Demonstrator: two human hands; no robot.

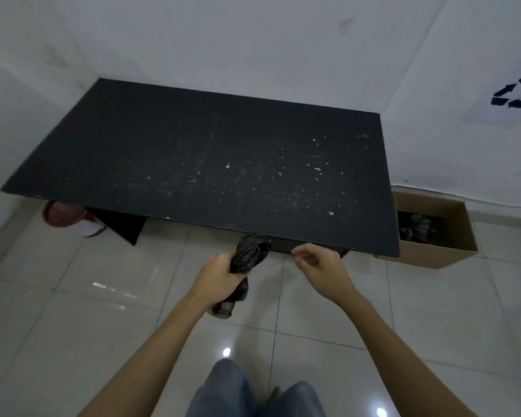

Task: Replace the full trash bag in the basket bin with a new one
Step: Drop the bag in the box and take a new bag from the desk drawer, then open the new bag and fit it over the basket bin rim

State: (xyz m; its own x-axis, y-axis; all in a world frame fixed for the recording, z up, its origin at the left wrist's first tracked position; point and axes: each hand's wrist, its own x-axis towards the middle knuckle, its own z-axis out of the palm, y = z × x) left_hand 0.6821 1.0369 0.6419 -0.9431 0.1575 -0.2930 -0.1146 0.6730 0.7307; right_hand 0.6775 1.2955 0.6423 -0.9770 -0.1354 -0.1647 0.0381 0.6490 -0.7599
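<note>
My left hand [220,276] grips a roll of black trash bags [248,254] just in front of the black table's near edge; the roll's cardboard core end [223,310] sticks out below the fist. My right hand [319,267] hovers a little to the right of the roll with its fingers loosely curled and nothing in them. A black tied trash bag [414,228] lies inside a cardboard box [433,254] on the floor at the table's right end. No basket bin is in view.
A black dusty table [208,164] fills the middle, set against white walls. Under its left end sit a reddish round object [59,215] and a dark panel [121,225]. Glossy white floor tiles [88,311] lie around my legs [223,389].
</note>
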